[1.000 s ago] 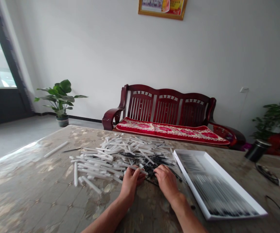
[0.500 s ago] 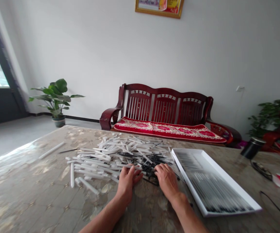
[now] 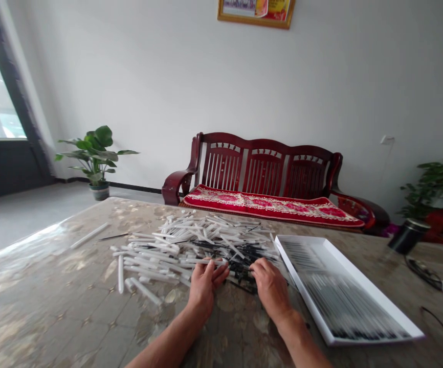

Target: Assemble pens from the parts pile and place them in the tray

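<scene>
My left hand (image 3: 203, 287) is closed around a white pen barrel (image 3: 219, 262), with thumb and fingers at the front edge of a pile. That pile is made of many white pen barrels (image 3: 150, 263) with thin black pieces (image 3: 240, 267) among them. At the black pieces, my right hand (image 3: 270, 287) has its fingers curled and drawn together; what sits between the fingertips is hidden. Just right of it lies a shallow white box (image 3: 312, 313). Rows of clear-bodied pens with black ends (image 3: 354, 306) fill much of the box.
A patterned cover lies over the table (image 3: 71, 306). One white barrel (image 3: 90, 235) and a thin dark rod (image 3: 114, 236) lie apart at left. A black cylinder (image 3: 408, 236) and cables (image 3: 423, 273) are at right. Behind the table stands a red wooden bench (image 3: 265, 171).
The view has shifted slightly, so everything sits a little further right. My right hand's fingers have drawn closer together at the black pieces. My left hand still holds the barrel.
</scene>
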A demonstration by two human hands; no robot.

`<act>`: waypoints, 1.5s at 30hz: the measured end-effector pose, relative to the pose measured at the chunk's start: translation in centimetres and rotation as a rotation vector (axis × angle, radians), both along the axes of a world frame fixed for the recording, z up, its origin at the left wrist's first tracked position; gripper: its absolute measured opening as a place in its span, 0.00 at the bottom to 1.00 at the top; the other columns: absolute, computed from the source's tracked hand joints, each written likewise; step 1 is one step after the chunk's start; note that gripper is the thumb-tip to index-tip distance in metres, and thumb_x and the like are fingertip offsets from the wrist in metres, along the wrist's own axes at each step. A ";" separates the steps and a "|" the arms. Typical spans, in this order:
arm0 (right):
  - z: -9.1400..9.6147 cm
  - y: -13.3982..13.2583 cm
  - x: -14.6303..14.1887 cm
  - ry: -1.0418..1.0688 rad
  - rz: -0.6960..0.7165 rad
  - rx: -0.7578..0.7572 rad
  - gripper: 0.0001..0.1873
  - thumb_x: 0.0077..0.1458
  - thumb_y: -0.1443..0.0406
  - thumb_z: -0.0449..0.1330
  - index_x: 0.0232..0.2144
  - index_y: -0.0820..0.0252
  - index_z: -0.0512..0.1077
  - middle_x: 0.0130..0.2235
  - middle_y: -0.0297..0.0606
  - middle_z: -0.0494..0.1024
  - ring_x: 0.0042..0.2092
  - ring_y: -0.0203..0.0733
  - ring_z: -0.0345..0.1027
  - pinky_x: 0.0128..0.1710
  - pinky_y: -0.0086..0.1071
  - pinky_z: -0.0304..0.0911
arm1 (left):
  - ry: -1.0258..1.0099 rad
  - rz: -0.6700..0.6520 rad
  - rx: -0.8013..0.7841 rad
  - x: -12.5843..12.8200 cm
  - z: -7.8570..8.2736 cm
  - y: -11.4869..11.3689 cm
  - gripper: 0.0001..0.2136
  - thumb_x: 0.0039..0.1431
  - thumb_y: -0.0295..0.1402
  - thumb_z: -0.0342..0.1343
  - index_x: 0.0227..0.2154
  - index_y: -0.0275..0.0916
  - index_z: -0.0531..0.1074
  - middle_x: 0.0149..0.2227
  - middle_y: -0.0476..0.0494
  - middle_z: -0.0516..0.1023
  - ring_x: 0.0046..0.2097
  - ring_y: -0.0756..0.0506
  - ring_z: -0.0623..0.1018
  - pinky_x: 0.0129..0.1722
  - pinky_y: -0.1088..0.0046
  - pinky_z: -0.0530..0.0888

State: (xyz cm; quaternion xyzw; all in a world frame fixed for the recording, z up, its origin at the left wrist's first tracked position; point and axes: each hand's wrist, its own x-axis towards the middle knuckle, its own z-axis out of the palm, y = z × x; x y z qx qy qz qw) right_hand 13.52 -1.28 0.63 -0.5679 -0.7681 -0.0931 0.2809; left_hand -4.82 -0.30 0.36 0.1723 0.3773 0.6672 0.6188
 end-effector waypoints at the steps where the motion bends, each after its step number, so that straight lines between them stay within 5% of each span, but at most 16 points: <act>1: 0.0 0.0 0.0 -0.003 -0.004 0.002 0.13 0.58 0.74 0.54 0.34 0.52 0.74 0.37 0.36 0.77 0.40 0.42 0.71 0.40 0.33 0.62 | -0.001 0.002 0.000 0.0 0.0 0.0 0.10 0.56 0.32 0.62 0.34 0.40 0.64 0.33 0.45 0.79 0.36 0.43 0.84 0.41 0.62 0.80; 13: 0.0 -0.2 -0.1 0.007 0.017 0.002 0.12 0.58 0.74 0.56 0.35 0.52 0.75 0.36 0.36 0.76 0.40 0.42 0.70 0.41 0.32 0.63 | 0.122 -0.053 0.077 0.5 -0.1 -0.4 0.20 0.44 0.42 0.68 0.34 0.41 0.65 0.33 0.47 0.80 0.33 0.45 0.83 0.39 0.63 0.80; 18: -0.1 -0.5 -1.7 0.370 0.177 -0.019 0.09 0.58 0.69 0.57 0.34 0.53 0.77 0.34 0.35 0.77 0.39 0.41 0.72 0.41 0.31 0.65 | 0.116 -0.135 0.069 0.9 -0.3 -1.0 0.19 0.43 0.40 0.69 0.33 0.39 0.67 0.33 0.46 0.81 0.31 0.45 0.82 0.37 0.64 0.81; 20: 0.0 -0.5 -2.2 0.652 0.248 -0.125 0.05 0.57 0.63 0.60 0.32 0.55 0.77 0.32 0.35 0.77 0.36 0.40 0.72 0.37 0.31 0.67 | 0.039 -0.164 0.018 0.8 -0.2 -0.9 0.15 0.46 0.35 0.69 0.31 0.38 0.68 0.31 0.46 0.80 0.31 0.46 0.82 0.37 0.67 0.81; 25: 0.8 -0.8 -2.2 1.308 0.409 -0.609 0.21 0.47 0.49 0.68 0.36 0.59 0.76 0.31 0.36 0.79 0.30 0.38 0.72 0.31 0.32 0.68 | -0.084 -0.190 -0.108 0.3 0.4 -0.6 0.07 0.56 0.24 0.61 0.27 0.36 0.67 0.27 0.45 0.79 0.30 0.48 0.82 0.33 0.74 0.81; 32: 2.2 -1.5 -1.7 1.470 0.687 -0.873 0.28 0.50 0.44 0.63 0.42 0.61 0.76 0.40 0.44 0.80 0.39 0.42 0.75 0.39 0.35 0.69 | -0.082 -0.300 -0.049 0.5 1.2 -1.3 0.07 0.58 0.29 0.60 0.26 0.36 0.69 0.24 0.47 0.77 0.25 0.52 0.78 0.27 0.79 0.77; 37: 1.3 -1.0 -1.8 1.471 0.565 -0.823 0.24 0.44 0.50 0.70 0.35 0.58 0.70 0.28 0.31 0.76 0.27 0.34 0.69 0.25 0.25 0.61 | 0.013 -0.380 0.039 0.8 1.0 -2.0 0.13 0.48 0.38 0.68 0.28 0.36 0.72 0.28 0.47 0.79 0.28 0.52 0.78 0.29 0.79 0.75; 42: 0.3 -0.5 -2.5 1.384 0.389 -0.708 0.30 0.33 0.47 0.73 0.28 0.56 0.63 0.21 0.23 0.67 0.19 0.27 0.54 0.17 0.22 0.46 | 0.041 -0.381 0.041 1.3 0.5 -2.3 0.15 0.45 0.38 0.70 0.29 0.36 0.72 0.30 0.47 0.80 0.29 0.52 0.78 0.27 0.81 0.74; 45: 0.7 -0.3 -1.6 1.299 0.344 -0.665 0.30 0.40 0.40 0.65 0.28 0.57 0.64 0.21 0.25 0.66 0.20 0.30 0.54 0.18 0.24 0.47 | -0.002 -0.362 -0.008 1.4 0.6 -2.4 0.12 0.49 0.34 0.68 0.30 0.36 0.71 0.32 0.45 0.80 0.30 0.52 0.79 0.28 0.80 0.76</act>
